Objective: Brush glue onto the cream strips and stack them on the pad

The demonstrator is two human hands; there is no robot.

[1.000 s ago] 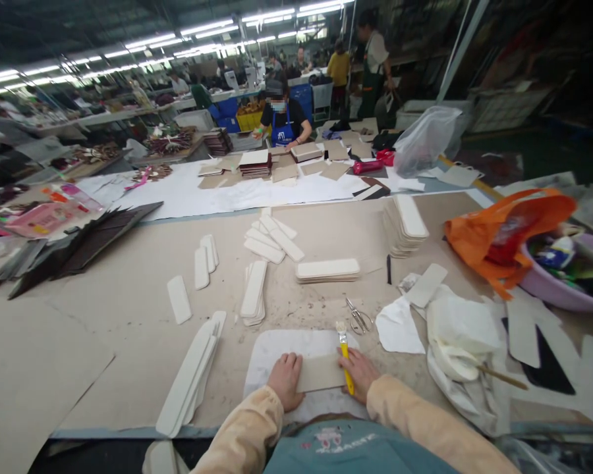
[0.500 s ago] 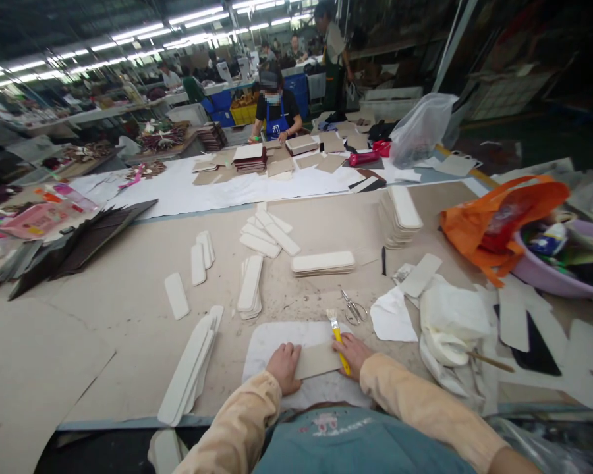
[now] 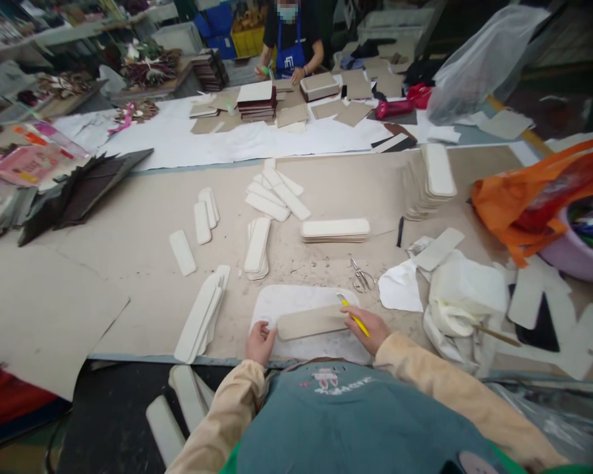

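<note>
A long beige strip with rounded ends (image 3: 311, 322) lies on a white sheet (image 3: 271, 299) in front of me. At the strip's left end is my left hand (image 3: 260, 342), its fingers loosely bent and a little apart, with nothing visible in them. My right hand (image 3: 368, 329) grips a paintbrush by its yellow handle (image 3: 360, 323). The fingers of that hand also rest on the strip's right end. The brush's bristles point away from me, blurred against the sheet. Beyond the right hand lies a pair of scissors (image 3: 362, 276).
White strips lie in a fanned pile (image 3: 200, 319), a small stack (image 3: 257, 243), a sideways stack (image 3: 335, 228) and a tall stack (image 3: 437, 174). A crumpled white bag (image 3: 464, 296) and an orange bag (image 3: 518, 197) are on the right. A co-worker (image 3: 294, 49) is across the table.
My view has tipped downward. My left hand has slid left to the strip's end, uncovering more of the strip. The brush in my right hand now leans further over.
</note>
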